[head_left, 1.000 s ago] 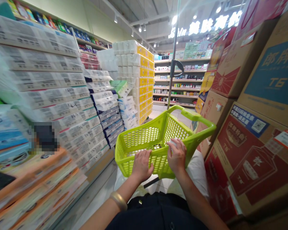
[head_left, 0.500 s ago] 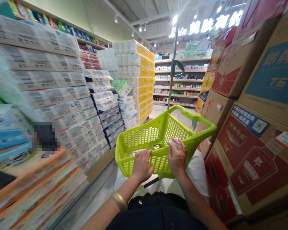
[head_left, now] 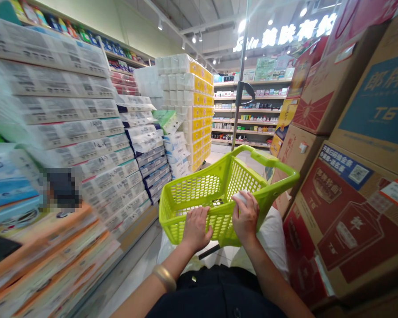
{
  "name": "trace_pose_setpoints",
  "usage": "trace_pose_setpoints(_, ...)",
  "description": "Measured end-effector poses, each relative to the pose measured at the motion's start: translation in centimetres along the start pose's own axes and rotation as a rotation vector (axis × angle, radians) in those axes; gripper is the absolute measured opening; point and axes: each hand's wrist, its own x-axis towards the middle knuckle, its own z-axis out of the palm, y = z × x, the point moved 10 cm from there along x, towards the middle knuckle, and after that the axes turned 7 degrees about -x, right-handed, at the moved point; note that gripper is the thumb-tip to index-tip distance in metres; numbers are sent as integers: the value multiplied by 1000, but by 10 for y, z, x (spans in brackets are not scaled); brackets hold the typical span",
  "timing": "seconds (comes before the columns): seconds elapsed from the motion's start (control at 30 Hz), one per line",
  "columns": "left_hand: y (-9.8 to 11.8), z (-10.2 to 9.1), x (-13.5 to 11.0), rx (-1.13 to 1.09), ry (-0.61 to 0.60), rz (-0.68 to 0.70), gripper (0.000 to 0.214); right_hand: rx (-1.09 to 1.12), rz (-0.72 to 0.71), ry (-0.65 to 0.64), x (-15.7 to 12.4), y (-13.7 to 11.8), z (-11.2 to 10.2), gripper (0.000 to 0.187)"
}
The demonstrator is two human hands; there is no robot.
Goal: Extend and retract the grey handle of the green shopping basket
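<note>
The green shopping basket point(head_left: 197, 187) sits tilted right in front of the person, so the left hand point(head_left: 197, 226), its grip closed over the near rim, should hold tight, while the right hand point(head_left: 246, 216), its grip pinching a white wipe point(head_left: 240, 197), should press flat and rub softly.

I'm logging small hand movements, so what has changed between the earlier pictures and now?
The right hand, with a small white item under its fingers, has shifted very slightly to the right along the near side of the green basket. Nothing was visibly taken hold of or let go. The left hand on the near rim and the basket stayed as they were.
</note>
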Motion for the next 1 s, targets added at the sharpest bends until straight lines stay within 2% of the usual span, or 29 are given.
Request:
trace_pose_setpoints(0.2,0,1,0,5,-10,8,52,139,-206,-220,-22,-49,29,38)
trace_pose_setpoints(0.27,0,1,0,3,-14,3,52,118,-186,-198,-19,-43,26,36)
trace_pose_setpoints(0.4,0,1,-1,-9,-8,-2,53,8,-47,-43,-2,-7,5,31)
trace_pose_setpoints(0.47,1,0,-1,-11,-1,-1,52,-13,-17,-8,1,-1,0,30)
trace_pose_setpoints(0.53,1,0,-1,-13,1,-10,52,14,-42,-39,-3,-10,4,31)
trace_pose_setpoints(0.67,2,0,-1,-10,-15,-19,53,120,-200,-197,-21,-49,24,35)
trace_pose_setpoints(0.73,4,0,-2,-8,-21,-22,52,140,-221,-218,-24,-55,26,36)
trace_pose_setpoints(0.8,5,-1,-4,-14,-18,-29,51,117,-174,-180,-18,-43,21,35)
trace_pose_setpoints(0.93,8,-2,-8,-33,-5,-29,53,20,-29,-13,1,-2,-1,33)
trace_pose_setpoints(1.0,9,-1,-10,-34,1,-28,54,8,-1,29,4,5,-7,32)
